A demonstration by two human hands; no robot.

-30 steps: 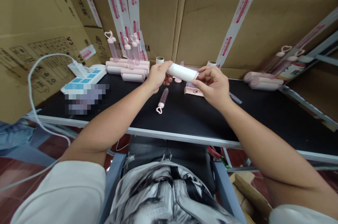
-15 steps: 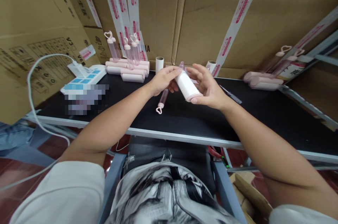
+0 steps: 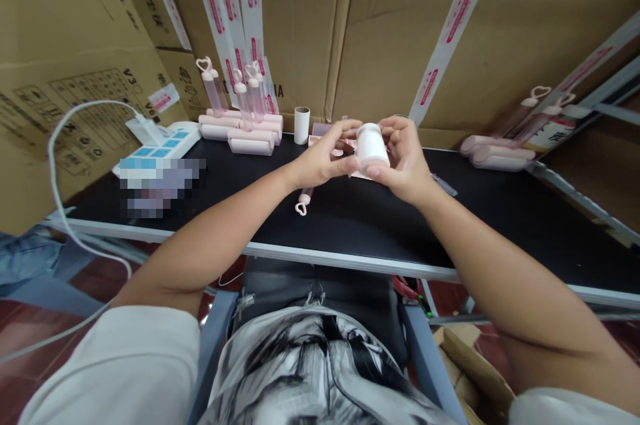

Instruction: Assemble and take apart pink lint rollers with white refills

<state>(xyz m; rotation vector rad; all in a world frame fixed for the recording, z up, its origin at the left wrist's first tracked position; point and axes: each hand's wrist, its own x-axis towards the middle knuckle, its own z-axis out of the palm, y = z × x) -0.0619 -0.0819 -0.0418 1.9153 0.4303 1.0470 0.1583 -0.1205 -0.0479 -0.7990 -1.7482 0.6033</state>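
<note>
A white sticky-paper roll (image 3: 372,146), apparently a lint roller refill, is held above the black table between my two hands, one end tilted towards me. My right hand (image 3: 407,161) wraps round its right side, thumb at the near end. My left hand (image 3: 325,157) closes on its left side with thumb and fingers. Partly hidden under my left hand lies a pink handle with a heart-shaped loop (image 3: 303,201). Pink plastic parts (image 3: 361,175) lie behind and below the roll, mostly covered by my hands. Another white roll (image 3: 301,125) stands upright behind my left hand.
Pink lint rollers with heart handles (image 3: 253,135) stand at the back left, and more (image 3: 503,153) at the right. A white power strip (image 3: 175,145) with a cable is at the left. A slim pointed tool (image 3: 445,185) lies beyond my right wrist. Cardboard (image 3: 400,31) walls the back.
The roll has turned in my hands from slanting sideways to pointing its end more towards me. My left hand has shifted right along with it.
</note>
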